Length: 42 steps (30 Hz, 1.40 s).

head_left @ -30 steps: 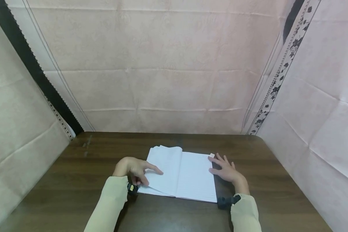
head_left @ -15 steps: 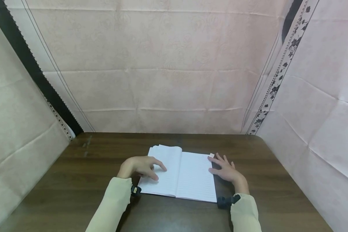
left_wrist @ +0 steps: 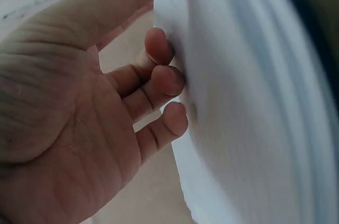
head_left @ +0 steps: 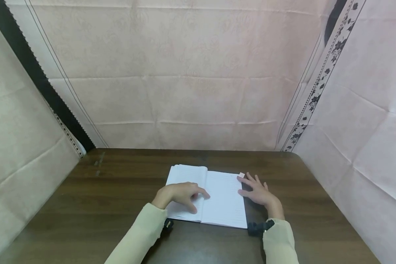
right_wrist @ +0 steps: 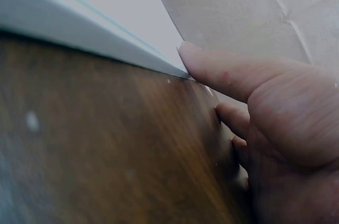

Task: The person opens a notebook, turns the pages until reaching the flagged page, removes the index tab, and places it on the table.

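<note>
**Hands spread on an open notebook at a dark wood counter**

Both hands lie on a lined notebook (head_left: 206, 196) that rests open near the middle of the brown wooden counter (head_left: 85, 198). The left hand (head_left: 181, 194) sits palm down on the left-hand page, its forefinger stretched toward the centre fold and the other fingers loosely bent; the left wrist view shows three fingertips (left_wrist: 169, 78) pressing into white paper, gripping nothing. The right hand (head_left: 259, 192) lies flat on the counter at the notebook's right edge, fingers spread and relaxed, the thumb touching the page margin; in the right wrist view the thumb tip (right_wrist: 193, 57) meets the edge of the page stack where it lies on the wood. The pages on the left side rise in a thicker, slightly fanned stack, while the right side lies flatter. A small pale tab (head_left: 241, 175) juts from the notebook's far right corner, just beside the right fingertips. Both forearms wear pale yellow-green sleeves (head_left: 142, 238), each with a dark strap at the wrist. Pinkish cloth (head_left: 184, 73) hangs behind and to both sides of the counter, with a dark floral border (head_left: 320, 80) at right.
</note>
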{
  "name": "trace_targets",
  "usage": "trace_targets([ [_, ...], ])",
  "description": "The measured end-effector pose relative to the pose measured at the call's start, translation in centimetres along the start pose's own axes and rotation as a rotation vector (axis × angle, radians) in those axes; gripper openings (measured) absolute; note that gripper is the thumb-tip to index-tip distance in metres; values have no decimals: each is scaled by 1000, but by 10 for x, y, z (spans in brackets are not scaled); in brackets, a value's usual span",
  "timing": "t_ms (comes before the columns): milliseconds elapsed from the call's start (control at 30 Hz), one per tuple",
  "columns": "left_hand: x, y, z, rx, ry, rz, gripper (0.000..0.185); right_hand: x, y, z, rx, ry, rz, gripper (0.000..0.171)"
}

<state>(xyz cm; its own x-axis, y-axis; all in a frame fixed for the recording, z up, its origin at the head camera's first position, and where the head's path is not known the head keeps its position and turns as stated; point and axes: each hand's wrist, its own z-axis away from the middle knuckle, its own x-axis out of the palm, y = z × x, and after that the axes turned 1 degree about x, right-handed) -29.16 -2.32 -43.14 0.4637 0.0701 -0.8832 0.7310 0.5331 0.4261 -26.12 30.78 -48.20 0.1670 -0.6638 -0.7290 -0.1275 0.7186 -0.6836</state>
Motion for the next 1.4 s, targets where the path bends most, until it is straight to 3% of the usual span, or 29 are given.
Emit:
trace_targets([
  [233, 6, 23, -8, -15, -15, -38, 68, 0, -3, 1, 48, -7, 15, 68],
  [433, 20, 34, -19, -31, 6, -177, 79, 0, -2, -1, 62, -13, 29, 68],
  [700, 30, 50, -25, 3, 13, -304, 86, -1, -3, -1, 46, -5, 37, 67],
  [1400, 32, 48, -31, 56, 28, -255, 77, -1, -1, -2, 58, -4, 47, 66],
])
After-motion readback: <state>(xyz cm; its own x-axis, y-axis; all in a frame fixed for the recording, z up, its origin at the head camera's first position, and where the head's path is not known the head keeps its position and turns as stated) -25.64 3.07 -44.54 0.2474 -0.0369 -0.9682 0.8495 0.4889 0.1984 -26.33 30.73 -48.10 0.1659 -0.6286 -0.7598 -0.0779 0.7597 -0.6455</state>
